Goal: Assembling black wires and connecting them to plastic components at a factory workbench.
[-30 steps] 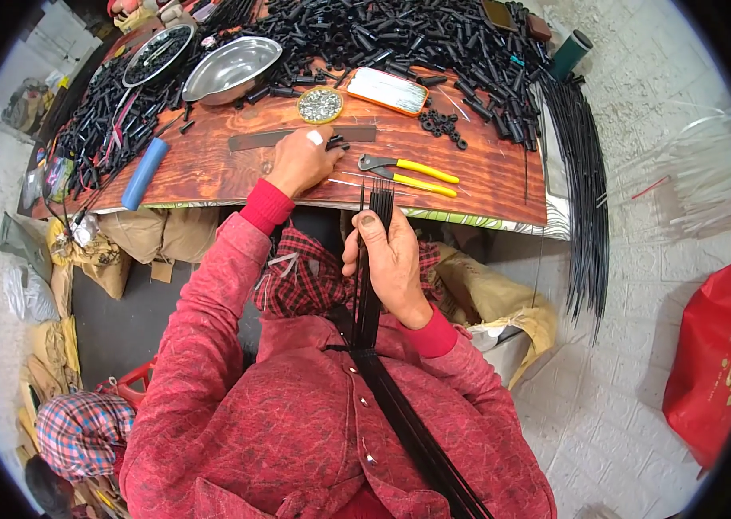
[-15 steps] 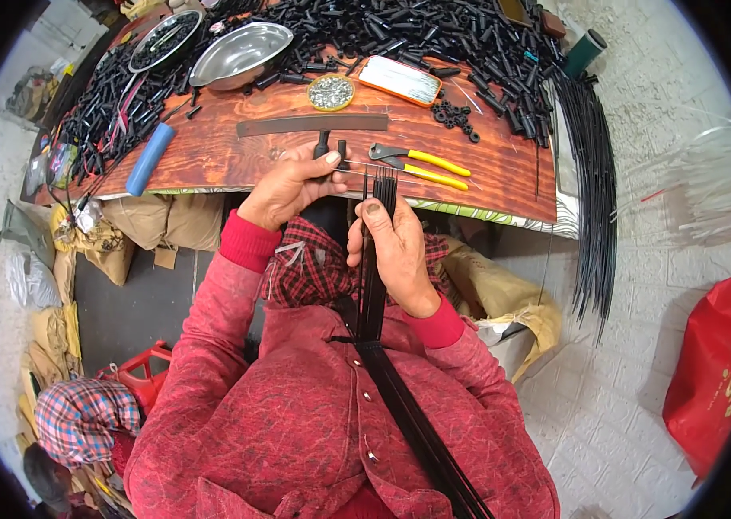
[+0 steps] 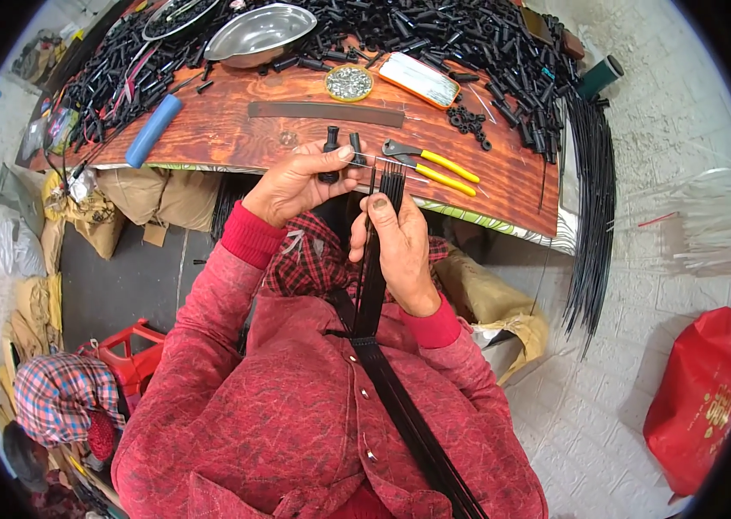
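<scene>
My left hand [image 3: 303,180] is closed, thumb against fingers, around two short black plastic tubes [image 3: 331,154] that stick up past the fingertips. A thin pale wire or rod [image 3: 365,159] runs from those fingertips toward the right. Closed around a bundle of thin black rods [image 3: 370,290] is my right hand [image 3: 398,251], its thumb lying on them. Their upper ends fan out just above that thumb, close to the left fingertips. Lower down, the bundle hangs along my red jacket. Pliers [image 3: 439,169] with yellow handles lie on the table just beyond my hands.
On the wooden table [image 3: 210,121] lie a heap of black tubes [image 3: 434,35], a steel bowl [image 3: 260,36], a round dish of small metal pieces [image 3: 349,82], an orange-rimmed tray [image 3: 419,78], a dark flat strip [image 3: 326,112] and a blue roll [image 3: 154,131]. Long black rods [image 3: 592,216] hang at right.
The whole view has shifted slightly, with the table tilting a little. Both hands keep their grips, and the tubes in my left hand have turned slightly.
</scene>
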Demonstrator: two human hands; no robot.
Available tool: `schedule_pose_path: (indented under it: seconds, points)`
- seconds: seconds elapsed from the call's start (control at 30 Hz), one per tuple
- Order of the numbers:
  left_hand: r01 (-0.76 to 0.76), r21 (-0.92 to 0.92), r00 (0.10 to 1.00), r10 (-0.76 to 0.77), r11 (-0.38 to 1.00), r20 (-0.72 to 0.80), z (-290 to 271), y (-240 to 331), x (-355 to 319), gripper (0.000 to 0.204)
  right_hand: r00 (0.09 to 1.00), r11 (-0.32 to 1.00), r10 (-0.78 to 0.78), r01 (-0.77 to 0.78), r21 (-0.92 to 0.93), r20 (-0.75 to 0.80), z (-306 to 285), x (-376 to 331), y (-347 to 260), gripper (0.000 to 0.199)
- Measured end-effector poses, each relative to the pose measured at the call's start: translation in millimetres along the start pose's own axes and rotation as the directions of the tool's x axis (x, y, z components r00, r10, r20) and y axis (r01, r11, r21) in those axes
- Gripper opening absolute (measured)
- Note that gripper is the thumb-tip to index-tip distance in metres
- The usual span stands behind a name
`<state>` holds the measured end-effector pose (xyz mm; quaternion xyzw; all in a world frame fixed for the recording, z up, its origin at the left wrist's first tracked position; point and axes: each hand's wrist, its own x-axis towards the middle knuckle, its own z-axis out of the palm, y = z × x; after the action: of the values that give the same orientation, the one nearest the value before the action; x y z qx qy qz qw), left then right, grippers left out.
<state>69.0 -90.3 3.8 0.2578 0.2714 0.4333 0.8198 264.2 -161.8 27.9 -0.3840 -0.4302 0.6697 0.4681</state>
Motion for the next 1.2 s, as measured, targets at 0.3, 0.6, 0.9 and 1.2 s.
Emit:
schedule_pose_path:
  seconds: [0.3, 0.6, 0.9, 1.2]
  points:
    - [0.022, -0.089, 0.995, -0.013, 0.996, 0.095, -2.5, -4.9, 7.0, 0.022, 1.0, 1.0, -0.002, 0.002, -0.004, 0.01, -0.2, 2.3, 0.7, 0.04]
    - [0.019, -0.164, 1.0, -0.017, 0.986, 0.018, 7.4, -5.2, 3.3, 0.033, 1.0, 1.0, -0.009, 0.009, 0.0, 0.0, 0.0, 2.1, 0.8, 0.038]
    - [0.038, -0.109, 0.999, -0.036, 0.993, 0.024, 4.4, -5.2, 4.3, 0.028, 1.0, 1.0, -0.007, 0.006, 0.007, 0.017, 0.9, 1.9, 0.0, 0.039]
    - [0.032, -0.036, 0.999, -0.032, 0.999, -0.004, 8.6, -0.5, 2.0, 0.031, 0.999, 1.0, -0.003, 0.003, 0.002, 0.032, 3.9, 3.2, -3.3, 0.043]
